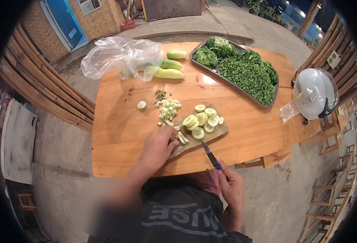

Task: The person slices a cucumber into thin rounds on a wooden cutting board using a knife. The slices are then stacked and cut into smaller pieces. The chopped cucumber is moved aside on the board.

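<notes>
My left hand rests on the left part of a wooden cutting board, its fingers curled down beside cut cucumber strips. Whether pieces are pinched beneath those fingers is hidden. In my right hand, off the table's front edge, is a small knife with a blue handle, its dark blade pointing up toward the board. Round cucumber slices lie piled and spread on the board's right part. Diced cucumber forms a heap just past the board, beside a few small greenish scraps.
One cucumber end lies alone on the wooden table. Whole cucumbers sit by a clear plastic bag at the back. A dark tray holds chopped greens. To the right stand a white appliance and a clear plastic cup.
</notes>
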`<state>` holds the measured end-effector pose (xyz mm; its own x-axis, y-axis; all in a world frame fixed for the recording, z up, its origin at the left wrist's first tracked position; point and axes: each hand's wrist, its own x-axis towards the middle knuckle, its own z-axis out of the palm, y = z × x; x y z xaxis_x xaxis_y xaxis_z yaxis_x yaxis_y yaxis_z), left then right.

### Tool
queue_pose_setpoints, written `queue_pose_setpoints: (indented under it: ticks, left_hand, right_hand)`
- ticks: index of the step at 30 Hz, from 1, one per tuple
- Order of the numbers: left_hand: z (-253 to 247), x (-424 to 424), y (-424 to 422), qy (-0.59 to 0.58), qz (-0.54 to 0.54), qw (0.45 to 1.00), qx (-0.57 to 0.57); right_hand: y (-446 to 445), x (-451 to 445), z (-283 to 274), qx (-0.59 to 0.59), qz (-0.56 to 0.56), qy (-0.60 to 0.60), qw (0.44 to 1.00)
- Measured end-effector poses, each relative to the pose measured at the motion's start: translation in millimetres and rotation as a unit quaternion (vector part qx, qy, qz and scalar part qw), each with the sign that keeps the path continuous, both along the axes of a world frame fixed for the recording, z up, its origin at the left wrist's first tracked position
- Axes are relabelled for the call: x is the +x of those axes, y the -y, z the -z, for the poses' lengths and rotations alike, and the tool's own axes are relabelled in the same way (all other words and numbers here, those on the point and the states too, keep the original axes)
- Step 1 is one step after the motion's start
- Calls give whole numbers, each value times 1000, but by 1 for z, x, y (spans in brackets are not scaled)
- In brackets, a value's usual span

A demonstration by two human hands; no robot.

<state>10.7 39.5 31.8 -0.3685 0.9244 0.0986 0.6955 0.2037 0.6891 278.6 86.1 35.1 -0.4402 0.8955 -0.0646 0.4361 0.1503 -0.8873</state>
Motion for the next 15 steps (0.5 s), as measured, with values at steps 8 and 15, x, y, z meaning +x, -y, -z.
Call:
queue_pose_setpoints:
  ticks: [8, 15]
  left_hand:
    - [11, -5, -19, -104, -54, 991, 70]
    - [9, -4, -21, -148, -58, 981, 115]
  right_hand:
    - [1, 3, 2, -5, 10, -20, 1000]
    - [1, 5, 4, 17, 5, -26, 999]
